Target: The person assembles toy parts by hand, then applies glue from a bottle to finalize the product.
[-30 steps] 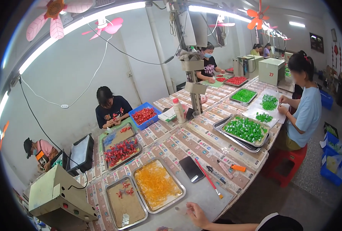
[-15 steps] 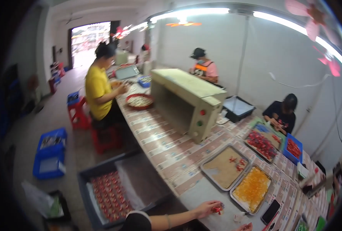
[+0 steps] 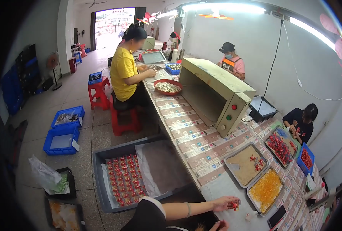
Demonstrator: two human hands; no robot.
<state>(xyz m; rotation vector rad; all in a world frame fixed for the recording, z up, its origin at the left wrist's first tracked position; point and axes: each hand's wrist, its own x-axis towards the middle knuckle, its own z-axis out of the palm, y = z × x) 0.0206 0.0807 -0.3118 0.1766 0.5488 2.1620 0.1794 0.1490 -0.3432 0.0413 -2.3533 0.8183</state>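
Note:
My left hand (image 3: 224, 203), closed at the fingertips, pinches a small red piece with shiny bits (image 3: 235, 206) above a pale sheet (image 3: 221, 188) at the table's edge. At the lower edge of the picture, only part of my right hand (image 3: 219, 226) shows. Its fingertips are bent together, and what they may hold cannot be made out. Just right of the left hand lies a small white scrap (image 3: 251, 215). Beyond it stand a metal tray of orange-yellow pieces (image 3: 266, 188) and a metal tray with a tan bottom (image 3: 242, 171) holding a few red pieces.
A grey bin (image 3: 101, 192) with rows of red pieces sits below the table, left of my forearm. A beige box-shaped machine (image 3: 217, 81) stands on the table. A phone (image 3: 277, 216) lies at right. Three people work around the table; blue crates (image 3: 61, 142) are on the floor.
The whole view has swung left, so everything sits farther right in the picture, and it is sharper. My left hand still pinches the red piece. My right hand now shows left of the white scrap.

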